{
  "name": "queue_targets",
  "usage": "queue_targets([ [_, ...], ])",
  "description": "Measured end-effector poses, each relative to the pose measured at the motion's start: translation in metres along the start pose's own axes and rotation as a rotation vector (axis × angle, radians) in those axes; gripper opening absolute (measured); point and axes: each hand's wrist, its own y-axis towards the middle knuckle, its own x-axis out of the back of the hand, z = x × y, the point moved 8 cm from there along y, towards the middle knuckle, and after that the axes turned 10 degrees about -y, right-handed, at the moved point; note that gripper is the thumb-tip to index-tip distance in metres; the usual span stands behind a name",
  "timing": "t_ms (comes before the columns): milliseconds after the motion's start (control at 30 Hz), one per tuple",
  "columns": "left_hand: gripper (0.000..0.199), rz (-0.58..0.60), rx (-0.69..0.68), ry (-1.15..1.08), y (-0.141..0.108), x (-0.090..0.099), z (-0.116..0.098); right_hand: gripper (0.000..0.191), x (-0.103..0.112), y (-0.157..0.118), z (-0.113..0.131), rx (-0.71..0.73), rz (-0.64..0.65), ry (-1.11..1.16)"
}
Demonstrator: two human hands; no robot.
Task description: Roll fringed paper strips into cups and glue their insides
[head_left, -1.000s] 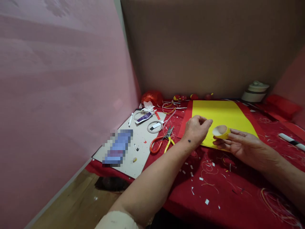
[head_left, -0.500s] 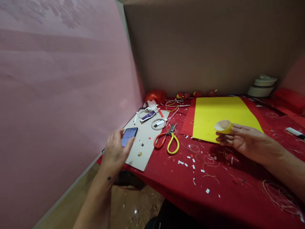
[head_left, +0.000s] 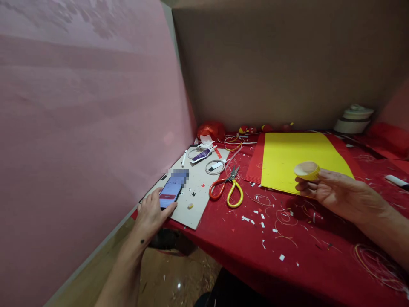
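On the left, my left hand (head_left: 152,210) grips the lower end of a smartphone (head_left: 172,189), fingers along one side and thumb at the other; its screen is lit. The phone is over a grey board (head_left: 191,219). My right hand (head_left: 340,192) pinches a small round piece with a yellow ridged rim (head_left: 306,170) and a pale, beige top face. It is held up above the near part of a yellow sheet (head_left: 287,149). Between the hands lie scissors (head_left: 230,181) with one red and one yellow handle, blades parted.
Red corrugated sheets (head_left: 254,166) lie under the yellow one. A purple-and-white tube (head_left: 201,156), a white pen (head_left: 184,158) and a coiled strip (head_left: 214,166) rest on the board. Paper scraps and thin strips litter the red cloth (head_left: 243,251). A pale lidded container (head_left: 354,119) stands at the back right.
My left hand has slid down to the phone's lower end, showing more of its screen. My right hand still holds the yellow-rimmed piece, slightly further right. The view has shifted a little.
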Motion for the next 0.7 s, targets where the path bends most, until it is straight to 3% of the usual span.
queue_targets([
  [333, 0.065, 0.050, -0.013, -0.096, 0.016, 0.001, 0.001, 0.021, -0.001, -0.001, 0.001, 0.007, -0.011, -0.012],
  [500, 0.052, -0.069, -0.087, -0.274, 0.005, 0.016, -0.011, 0.019, -0.002, -0.001, 0.000, -0.020, -0.007, 0.031],
  [567, 0.042, 0.015, -0.103, -0.419, -0.007, 0.014, -0.023, 0.019, -0.002, -0.001, -0.001, -0.033, -0.011, 0.060],
  [700, 0.030, 0.178, -0.195, -0.470, -0.024, 0.004, -0.050, 0.020, -0.003, -0.001, 0.000, -0.024, -0.002, 0.057],
])
